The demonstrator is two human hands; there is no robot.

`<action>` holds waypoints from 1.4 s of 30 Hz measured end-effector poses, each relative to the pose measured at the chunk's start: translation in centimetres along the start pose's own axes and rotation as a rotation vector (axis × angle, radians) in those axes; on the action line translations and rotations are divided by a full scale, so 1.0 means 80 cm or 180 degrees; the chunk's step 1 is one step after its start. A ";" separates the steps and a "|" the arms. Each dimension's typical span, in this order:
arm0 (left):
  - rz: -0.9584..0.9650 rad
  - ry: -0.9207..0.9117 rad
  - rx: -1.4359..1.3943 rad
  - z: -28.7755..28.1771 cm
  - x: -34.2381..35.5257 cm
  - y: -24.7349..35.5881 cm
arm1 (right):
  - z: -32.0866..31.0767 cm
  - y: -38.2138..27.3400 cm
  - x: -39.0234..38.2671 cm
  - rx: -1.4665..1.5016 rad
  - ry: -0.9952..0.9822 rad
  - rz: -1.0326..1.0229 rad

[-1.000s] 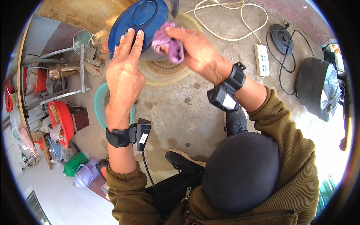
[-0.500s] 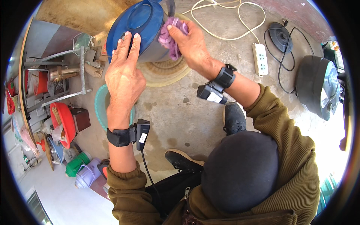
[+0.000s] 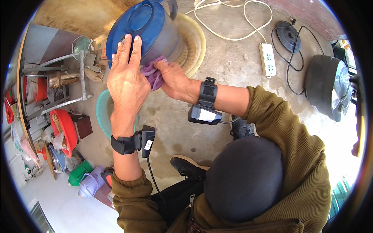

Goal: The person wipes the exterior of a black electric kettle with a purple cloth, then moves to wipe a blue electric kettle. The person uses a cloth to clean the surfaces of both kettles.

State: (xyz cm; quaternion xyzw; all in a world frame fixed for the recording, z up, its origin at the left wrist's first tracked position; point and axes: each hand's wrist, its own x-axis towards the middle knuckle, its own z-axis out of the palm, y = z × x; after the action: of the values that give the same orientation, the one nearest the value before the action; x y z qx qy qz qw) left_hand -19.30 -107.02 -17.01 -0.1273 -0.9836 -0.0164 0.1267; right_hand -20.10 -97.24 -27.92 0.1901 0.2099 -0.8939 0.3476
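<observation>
A kettle with a blue lid and a grey, see-through-looking body is tilted at the top of the view, over a round, pale yellow-rimmed piece. My left hand lies on the lid's near edge, fingers stretched out; its thumb is hidden. In my right hand is a bunched purple cloth, pressed against the lower near side of the kettle. Part of the cloth disappears behind my left hand.
A turquoise basin stands below my left wrist. On the right floor lie a white power strip with its cable, a black round kettle base and a dark appliance. A metal rack stands left.
My right hand has moved the cloth from the kettle's right side, near the handle, down and left to its near side. The left hand stays on the lid.
</observation>
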 end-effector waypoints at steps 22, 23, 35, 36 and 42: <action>0.0059 0.0026 -0.0073 -0.008 -0.002 0.003 | -0.046 -0.086 0.025 0.0717 0.0495 0.0611; 0.0057 0.0038 -0.0059 -0.007 -0.002 0.002 | -0.054 -0.102 0.026 0.0356 0.0463 0.0458; 0.0057 0.0010 0.0099 -0.004 0.000 0.007 | -0.059 -0.111 0.051 -0.1287 0.0646 -0.0704; 0.0034 -0.0009 0.0095 -0.004 0.000 0.008 | -0.060 -0.099 0.046 -0.1311 0.0714 -0.0576; 0.0036 -0.0044 0.0140 -0.006 0.001 0.010 | -0.058 -0.062 0.039 -0.0718 0.0864 -0.0215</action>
State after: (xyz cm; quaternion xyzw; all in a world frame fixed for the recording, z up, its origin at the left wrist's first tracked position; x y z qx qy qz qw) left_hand -19.10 -106.28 -16.52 -0.1302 -0.9838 0.0068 0.1228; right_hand -24.82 -93.30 -32.12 0.2616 0.3601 -0.8419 0.3049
